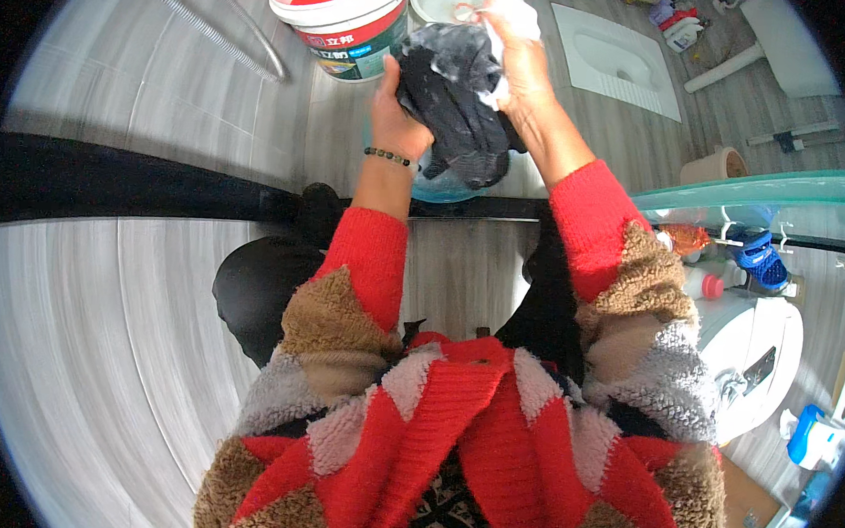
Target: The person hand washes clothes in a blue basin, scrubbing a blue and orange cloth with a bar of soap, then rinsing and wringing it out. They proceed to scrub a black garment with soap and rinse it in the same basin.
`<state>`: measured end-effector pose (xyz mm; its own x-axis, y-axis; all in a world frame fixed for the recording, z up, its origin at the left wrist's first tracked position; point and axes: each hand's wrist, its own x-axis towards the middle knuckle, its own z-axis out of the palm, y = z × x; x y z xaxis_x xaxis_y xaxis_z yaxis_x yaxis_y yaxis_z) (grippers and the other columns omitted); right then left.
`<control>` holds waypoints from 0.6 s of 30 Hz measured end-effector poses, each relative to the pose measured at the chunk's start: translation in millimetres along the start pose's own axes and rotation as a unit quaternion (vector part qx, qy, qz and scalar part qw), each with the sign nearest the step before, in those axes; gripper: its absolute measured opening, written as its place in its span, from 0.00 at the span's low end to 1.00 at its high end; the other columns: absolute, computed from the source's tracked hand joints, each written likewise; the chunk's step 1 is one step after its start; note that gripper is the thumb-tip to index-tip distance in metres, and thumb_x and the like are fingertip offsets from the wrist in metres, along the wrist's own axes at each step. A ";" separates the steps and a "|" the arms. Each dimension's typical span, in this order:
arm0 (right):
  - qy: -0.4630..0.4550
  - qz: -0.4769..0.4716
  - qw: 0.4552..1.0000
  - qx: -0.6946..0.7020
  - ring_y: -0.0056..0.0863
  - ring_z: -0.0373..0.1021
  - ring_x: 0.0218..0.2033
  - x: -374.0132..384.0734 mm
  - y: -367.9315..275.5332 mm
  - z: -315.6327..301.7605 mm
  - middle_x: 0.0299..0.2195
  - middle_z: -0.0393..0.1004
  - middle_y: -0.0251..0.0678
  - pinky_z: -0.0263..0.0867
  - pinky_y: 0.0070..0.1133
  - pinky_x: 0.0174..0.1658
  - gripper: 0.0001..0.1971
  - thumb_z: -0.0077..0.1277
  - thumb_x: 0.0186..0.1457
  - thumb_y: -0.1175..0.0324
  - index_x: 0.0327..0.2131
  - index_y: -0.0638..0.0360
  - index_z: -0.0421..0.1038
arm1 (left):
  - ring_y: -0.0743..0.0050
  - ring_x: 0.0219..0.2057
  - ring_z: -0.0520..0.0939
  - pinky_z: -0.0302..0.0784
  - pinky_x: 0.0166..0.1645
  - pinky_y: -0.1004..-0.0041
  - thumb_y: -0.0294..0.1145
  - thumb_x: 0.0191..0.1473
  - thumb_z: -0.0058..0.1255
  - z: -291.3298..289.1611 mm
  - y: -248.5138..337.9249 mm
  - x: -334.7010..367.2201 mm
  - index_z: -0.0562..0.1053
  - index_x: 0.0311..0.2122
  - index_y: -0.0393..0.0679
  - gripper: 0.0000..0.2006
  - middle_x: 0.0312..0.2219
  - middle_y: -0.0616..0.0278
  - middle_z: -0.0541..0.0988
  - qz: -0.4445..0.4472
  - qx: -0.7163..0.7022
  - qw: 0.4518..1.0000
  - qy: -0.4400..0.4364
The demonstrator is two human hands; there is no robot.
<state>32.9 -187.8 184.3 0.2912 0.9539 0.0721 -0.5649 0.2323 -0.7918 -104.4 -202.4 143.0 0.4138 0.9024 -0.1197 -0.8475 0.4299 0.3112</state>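
A dark grey-black garment [458, 103], wet and streaked with white suds, hangs bunched between my hands. My left hand [397, 117], with a beaded bracelet at the wrist, grips its left side, thumb up and fingers mostly hidden behind the cloth. On the upper right, my right hand [525, 67] is closed on the same garment. Something white and foamy [519, 17] shows around its fingers; whether it is suds or cloth I cannot make out. Beneath the garment, the rim of a light blue basin [442, 195] is partly visible.
Beyond my hands stand a white bucket [350, 33] with a red inside and a pale basin [444, 5]. A squat toilet [624, 59] lies far right. A dark threshold bar [140, 182] crosses the floor. A glass panel [761, 194] and blue sandals [762, 260] are at the right.
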 end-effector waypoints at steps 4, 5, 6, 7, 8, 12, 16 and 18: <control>-0.038 0.121 0.985 0.120 0.23 0.72 0.33 -1.1 -0.5 -0.3 0.32 0.75 0.35 0.68 0.20 0.36 0.10 0.51 0.52 0.68 0.38 0.59 0.71 | 0.59 0.47 0.73 0.66 0.53 0.59 0.44 0.59 0.36 -10.6 -11.8 0.4 0.69 0.46 0.40 0.20 0.45 0.55 0.73 -0.024 -0.068 0.997 -0.031; -0.049 0.138 0.979 0.144 0.24 0.71 0.32 -0.5 0.3 -1.8 0.31 0.75 0.34 0.68 0.21 0.35 0.10 0.51 0.52 0.66 0.37 0.59 0.72 | 0.59 0.46 0.74 0.67 0.52 0.59 0.43 0.59 0.36 -11.5 -14.1 1.2 0.70 0.46 0.40 0.19 0.44 0.55 0.74 -0.023 -0.063 0.997 -0.041; -0.039 0.091 0.995 0.033 0.24 0.71 0.32 1.5 -0.4 -3.9 0.31 0.75 0.34 0.68 0.22 0.35 0.10 0.51 0.52 0.65 0.36 0.59 0.72 | 0.59 0.45 0.75 0.68 0.52 0.59 0.42 0.59 0.36 -11.7 -15.7 2.8 0.70 0.45 0.40 0.18 0.44 0.55 0.74 -0.022 -0.062 0.997 -0.048; -0.029 0.042 0.996 -0.079 0.25 0.71 0.32 3.0 -1.1 -5.7 0.31 0.75 0.33 0.67 0.23 0.35 0.10 0.51 0.52 0.65 0.36 0.59 0.72 | 0.59 0.43 0.76 0.71 0.49 0.59 0.40 0.59 0.36 -12.1 -16.6 4.0 0.70 0.44 0.39 0.17 0.42 0.55 0.76 -0.017 -0.075 0.993 -0.090; -0.056 -0.011 0.981 -0.185 0.25 0.71 0.32 3.8 -2.5 -7.0 0.31 0.75 0.32 0.67 0.23 0.35 0.10 0.51 0.51 0.64 0.35 0.59 0.73 | 0.59 0.42 0.77 0.71 0.49 0.60 0.40 0.59 0.35 -11.8 -17.3 5.6 0.70 0.44 0.39 0.17 0.42 0.55 0.76 -0.027 -0.077 0.995 -0.061; 0.051 -0.237 0.820 -0.519 0.29 0.72 0.37 -5.0 -9.9 -6.0 0.35 0.75 0.40 0.66 0.24 0.41 0.15 0.50 0.51 0.63 0.40 0.63 0.71 | 0.58 0.41 0.77 0.71 0.48 0.59 0.39 0.59 0.34 -14.1 -15.6 11.7 0.71 0.44 0.39 0.17 0.41 0.54 0.76 -0.004 -0.043 0.999 0.022; 0.009 -0.328 0.777 -0.537 0.45 0.69 0.41 -38.1 0.1 -0.4 0.39 0.72 0.48 0.64 0.33 0.45 0.20 0.52 0.46 0.63 0.45 0.53 0.68 | 0.58 0.43 0.77 0.71 0.50 0.60 0.39 0.60 0.34 -16.7 -16.3 16.5 0.71 0.42 0.40 0.17 0.41 0.54 0.76 0.057 -0.032 0.991 0.119; -0.124 -0.400 0.710 -0.566 0.46 0.68 0.44 -54.2 16.7 -0.7 0.43 0.70 0.49 0.63 0.33 0.46 0.22 0.52 0.46 0.62 0.47 0.54 0.66 | 0.61 0.45 0.74 0.67 0.52 0.62 0.38 0.60 0.34 -13.9 -20.2 17.1 0.69 0.45 0.40 0.16 0.42 0.58 0.75 0.084 -0.019 0.992 0.094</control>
<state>8.2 -235.8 166.7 -0.0542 0.6389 0.7674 0.7287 0.5507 -0.4070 -84.8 -195.2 121.6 0.1987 0.9491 -0.2442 -0.9125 0.2701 0.3073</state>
